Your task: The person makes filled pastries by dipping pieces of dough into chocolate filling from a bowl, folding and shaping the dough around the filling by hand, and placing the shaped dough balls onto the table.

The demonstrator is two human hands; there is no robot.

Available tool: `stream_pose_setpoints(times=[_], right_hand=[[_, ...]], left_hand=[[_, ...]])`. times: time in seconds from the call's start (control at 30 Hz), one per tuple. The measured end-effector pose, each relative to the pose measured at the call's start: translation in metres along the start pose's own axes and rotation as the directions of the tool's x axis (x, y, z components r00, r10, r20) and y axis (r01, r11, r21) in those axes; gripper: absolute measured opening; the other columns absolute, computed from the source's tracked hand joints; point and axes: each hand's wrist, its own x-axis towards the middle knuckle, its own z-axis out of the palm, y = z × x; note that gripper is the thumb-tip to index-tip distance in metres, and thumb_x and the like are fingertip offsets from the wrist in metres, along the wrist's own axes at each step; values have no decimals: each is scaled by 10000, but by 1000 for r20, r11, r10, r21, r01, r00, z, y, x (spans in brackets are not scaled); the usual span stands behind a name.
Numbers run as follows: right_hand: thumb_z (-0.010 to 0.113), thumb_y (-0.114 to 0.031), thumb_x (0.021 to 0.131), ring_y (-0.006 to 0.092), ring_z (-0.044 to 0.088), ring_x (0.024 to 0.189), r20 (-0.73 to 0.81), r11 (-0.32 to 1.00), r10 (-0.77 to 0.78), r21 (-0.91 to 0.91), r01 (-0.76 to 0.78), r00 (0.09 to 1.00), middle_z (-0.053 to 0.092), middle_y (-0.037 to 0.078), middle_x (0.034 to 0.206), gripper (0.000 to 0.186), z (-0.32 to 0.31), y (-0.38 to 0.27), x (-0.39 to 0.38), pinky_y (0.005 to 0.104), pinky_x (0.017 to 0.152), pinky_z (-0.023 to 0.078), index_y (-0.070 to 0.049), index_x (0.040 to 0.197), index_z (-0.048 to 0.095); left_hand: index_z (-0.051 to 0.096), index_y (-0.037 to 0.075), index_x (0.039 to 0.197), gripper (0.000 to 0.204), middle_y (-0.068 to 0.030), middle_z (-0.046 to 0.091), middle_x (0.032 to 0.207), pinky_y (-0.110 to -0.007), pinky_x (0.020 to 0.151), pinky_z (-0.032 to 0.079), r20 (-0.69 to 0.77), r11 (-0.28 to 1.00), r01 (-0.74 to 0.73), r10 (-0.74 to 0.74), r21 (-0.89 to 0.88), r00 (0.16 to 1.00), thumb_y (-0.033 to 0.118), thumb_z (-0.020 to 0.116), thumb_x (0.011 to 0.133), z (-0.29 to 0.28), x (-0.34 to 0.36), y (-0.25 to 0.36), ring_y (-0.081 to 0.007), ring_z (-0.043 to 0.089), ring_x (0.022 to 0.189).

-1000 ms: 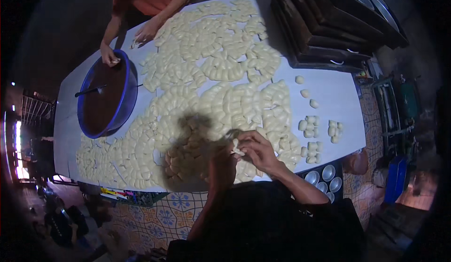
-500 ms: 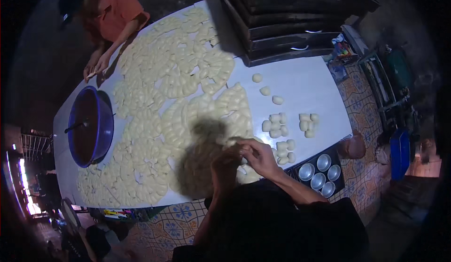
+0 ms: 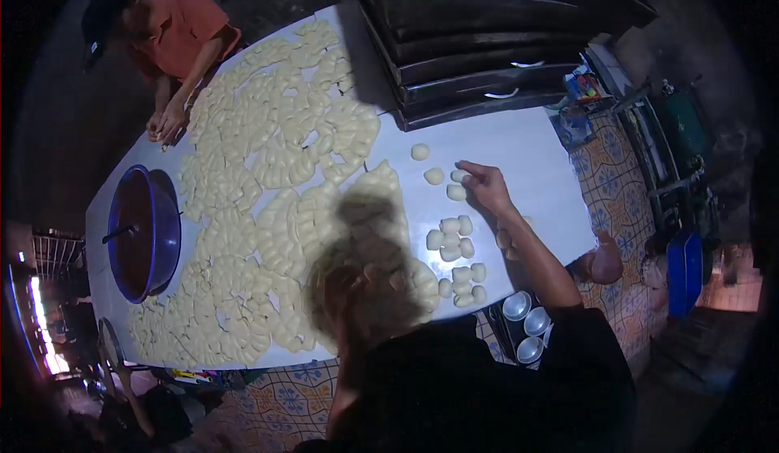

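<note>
My right hand reaches over the white table, its fingers closed on a small dough ball beside another dough ball. My left hand is low over the spread of pale dough pieces, in dark shadow; its fingers are too dim to read. Two single dough balls lie left of my right hand. Nearer me sit a cluster of dough balls and a second cluster. Another group is partly hidden behind my right forearm.
A purple basin with a dark handle inside stands at the table's left. Beyond it a person in an orange shirt works with both hands. Stacked dark trays occupy the far right of the table. Round metal tins sit below the near edge.
My right hand has left my left hand and moved away from me to the single dough balls, carrying a small piece. My left hand has shifted left and nearer. The other person's hands moved slightly.
</note>
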Motion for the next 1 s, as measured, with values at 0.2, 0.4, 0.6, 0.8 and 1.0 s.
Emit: stream_pose_setpoints(times=[0.2, 0.4, 0.6, 0.8, 1.0], right_hand=[[409, 93, 712, 364, 611, 999, 93, 879, -160, -439, 185, 983, 631, 221, 1073, 400, -7, -25, -9, 361, 885, 470, 19, 1020, 652], [544, -11, 768, 380, 565, 979, 141, 623, -516, -616, 483, 845, 595, 218, 1044, 249, 38, -42, -10, 421, 853, 459, -11, 994, 650], [605, 7, 752, 204, 561, 775, 215, 866, -356, -291, 408, 909, 572, 98, 943, 261, 92, -104, -58, 296, 684, 453, -26, 1002, 671], [586, 21, 817, 112, 507, 786, 315, 914, -406, 158, 374, 858, 555, 48, 998, 254, 181, -167, -166, 222, 681, 409, -28, 1051, 670], [518, -317, 920, 247, 498, 1062, 295, 884, -454, 268, 383, 841, 498, 136, 1174, 345, 250, -191, -167, 336, 903, 401, -21, 1045, 645]], left_hand=[[587, 7, 981, 192, -93, 571, 977, -329, 789, 483, -179, 998, -20, 9, -63, 984, 117, 573, 824, -14, -5, 10, -218, 561, 933], [594, 7, 961, 168, -81, 585, 918, -319, 779, 488, -169, 845, 199, -319, -496, 933, 100, 573, 823, -26, -3, 34, -195, 584, 852], [595, -11, 1087, 261, -84, 608, 975, -277, 812, 470, -134, 950, 86, -132, -300, 982, 41, 576, 831, -35, -8, 42, -155, 583, 892], [600, -43, 1113, 279, -86, 648, 994, -229, 754, 476, -78, 993, -108, 105, -37, 991, 74, 617, 860, -37, 5, 81, -89, 574, 885], [675, -45, 908, 107, -53, 671, 885, -224, 727, 470, -79, 960, 38, -62, -277, 995, 37, 633, 852, -90, 5, 81, -76, 588, 827]])
